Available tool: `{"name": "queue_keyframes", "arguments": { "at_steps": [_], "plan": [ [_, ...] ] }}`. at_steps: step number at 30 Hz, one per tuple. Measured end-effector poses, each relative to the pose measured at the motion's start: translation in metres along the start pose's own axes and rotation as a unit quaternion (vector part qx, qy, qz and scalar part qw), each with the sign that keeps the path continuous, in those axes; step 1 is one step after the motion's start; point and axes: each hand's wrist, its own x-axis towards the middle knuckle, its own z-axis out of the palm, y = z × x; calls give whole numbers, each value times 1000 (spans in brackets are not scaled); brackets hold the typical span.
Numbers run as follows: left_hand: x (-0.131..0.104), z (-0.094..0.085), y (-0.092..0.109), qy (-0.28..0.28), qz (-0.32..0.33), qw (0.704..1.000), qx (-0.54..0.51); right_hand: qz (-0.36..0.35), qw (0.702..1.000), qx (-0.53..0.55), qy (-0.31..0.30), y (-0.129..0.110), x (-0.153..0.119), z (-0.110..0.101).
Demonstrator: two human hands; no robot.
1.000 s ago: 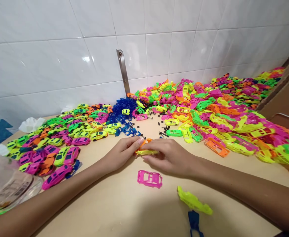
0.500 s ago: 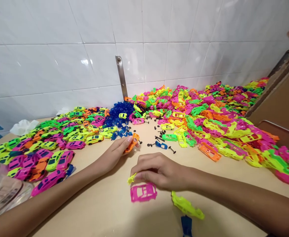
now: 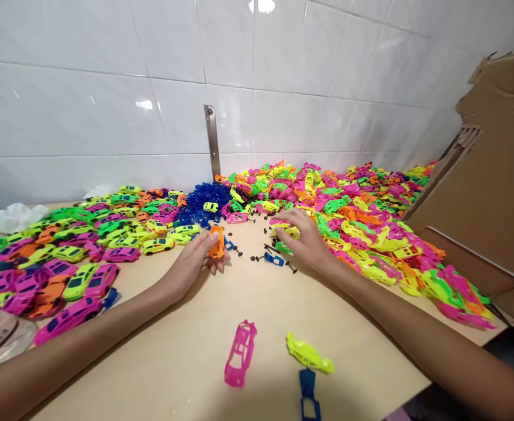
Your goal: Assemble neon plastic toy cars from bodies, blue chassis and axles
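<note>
My left hand (image 3: 197,254) pinches an orange car body (image 3: 217,242) between thumb and fingers. Over the front of the loose-parts pile, my right hand (image 3: 300,237) reaches out with bent fingers at a yellow car body (image 3: 285,230); whether it grips that body is unclear. Below my right hand lie a small blue chassis (image 3: 274,259) and black wheel axles (image 3: 290,267). Nearer to me are a pink car body (image 3: 240,354), a yellow-green body (image 3: 310,353) and a dark blue piece (image 3: 308,393).
Assembled toy cars (image 3: 78,282) cover the left side. Blue parts (image 3: 206,202) are heaped by the wall beneath a metal bracket (image 3: 211,140). Coloured bodies (image 3: 371,234) spread right, towards a cardboard box (image 3: 493,199). A clear plastic container (image 3: 2,339) stands at left.
My right hand has moved forward, away from the small yellow piece it held. The pink body now lies turned lengthwise. My left hand still holds the orange body, now more upright. The view has shifted.
</note>
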Motion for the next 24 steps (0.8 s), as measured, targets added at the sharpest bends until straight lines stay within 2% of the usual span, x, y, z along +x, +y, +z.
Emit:
{"name": "queue_keyframes", "arguments": {
  "at_steps": [2, 6, 9, 12, 15, 19, 22, 24],
  "plan": [
    [0, 0, 1, -14, -2, 1000, 12, -32, 999, -3, -34, 1, 1, -2],
    [-1, -1, -1, -3, 15, 999, 49, -119, 979, 20, -165, -2, -2, 0],
    [-1, -2, -2, 14, 17, 996, 86, -129, 970, 36, -202, -2, -4, 4],
    [-2, -2, 0, 3, 17, 995, 96, -80, 976, 89, -183, -4, -3, 6],
    [-3, -1, 1, -25, 23, 996, 76, 9, 976, 170, -134, -10, -3, 6],
    [-2, 0, 0, -50, 27, 996, 64, 117, 944, 296, -88, -20, -5, 10],
    [-2, 0, 0, -65, 35, 993, 89, 158, 912, 364, -101, -30, -8, 15],
    [-4, 1, 2, -86, 52, 988, 119, 166, 902, 384, -110, -36, -10, 18]
  ]
}}
